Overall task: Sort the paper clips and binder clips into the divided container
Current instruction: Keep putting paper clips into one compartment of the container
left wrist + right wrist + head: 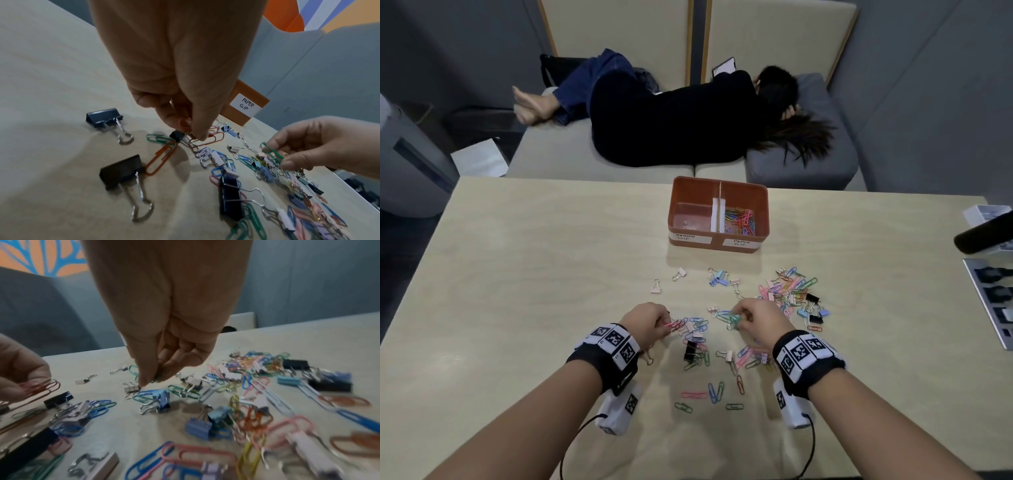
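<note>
Pale wooden tabletop [534,274] fills the lower frame. At upper centre sits the orange divided container [681,198], paper clips [739,219] in its right compartment. Mixed loose clips [791,294] scatter below it. Lower centre, the left hand [650,320] pinches red paper clips [674,323]; the right hand [760,317] pinches green paper clips [734,320].

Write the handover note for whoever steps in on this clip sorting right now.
Left hand: pinching a bunch of red/pink paper clips.
Right hand: pinching green paper clips.
Orange container stands at the table's far side; its PAPER CLIP compartment holds a colourful pile, its BINDER CLIP compartment holds no clips.
Left to do: drop both handfuls in the paper side, then clear the mixed clips on the table. No binder clips sorted yet.
</note>
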`<act>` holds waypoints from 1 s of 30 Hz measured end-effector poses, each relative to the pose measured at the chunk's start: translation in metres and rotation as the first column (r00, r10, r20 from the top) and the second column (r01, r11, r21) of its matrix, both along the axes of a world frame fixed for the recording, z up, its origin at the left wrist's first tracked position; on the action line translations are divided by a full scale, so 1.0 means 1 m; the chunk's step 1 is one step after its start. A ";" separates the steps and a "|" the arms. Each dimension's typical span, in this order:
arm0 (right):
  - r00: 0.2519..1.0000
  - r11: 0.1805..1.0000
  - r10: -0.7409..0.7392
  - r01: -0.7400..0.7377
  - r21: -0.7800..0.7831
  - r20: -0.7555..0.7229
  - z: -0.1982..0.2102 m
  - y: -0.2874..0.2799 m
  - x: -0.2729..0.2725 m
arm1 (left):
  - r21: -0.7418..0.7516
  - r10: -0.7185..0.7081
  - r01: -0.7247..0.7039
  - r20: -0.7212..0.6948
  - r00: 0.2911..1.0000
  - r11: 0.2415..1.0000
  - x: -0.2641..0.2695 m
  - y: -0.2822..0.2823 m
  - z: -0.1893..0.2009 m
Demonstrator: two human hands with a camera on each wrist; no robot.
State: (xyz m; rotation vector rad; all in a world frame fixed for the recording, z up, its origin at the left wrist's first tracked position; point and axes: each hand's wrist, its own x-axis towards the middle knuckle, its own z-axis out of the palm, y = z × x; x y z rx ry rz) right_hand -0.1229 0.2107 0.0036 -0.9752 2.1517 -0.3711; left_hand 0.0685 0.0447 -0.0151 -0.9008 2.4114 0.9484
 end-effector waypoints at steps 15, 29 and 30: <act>0.981 0.946 0.187 -0.165 0.278 -0.056 -0.024 -0.047 -0.001 | 0.042 0.101 -0.099 -0.062 0.993 0.994 -0.018 -0.013 0.003; 0.934 0.920 0.308 -0.245 0.305 -0.182 -0.028 -0.042 0.011 | 0.064 0.155 -0.150 -0.071 0.985 0.987 -0.012 -0.010 0.014; 0.930 0.923 0.312 -0.249 0.293 -0.192 -0.029 -0.041 0.012 | 0.064 0.162 -0.157 -0.079 0.984 0.985 -0.010 -0.009 0.016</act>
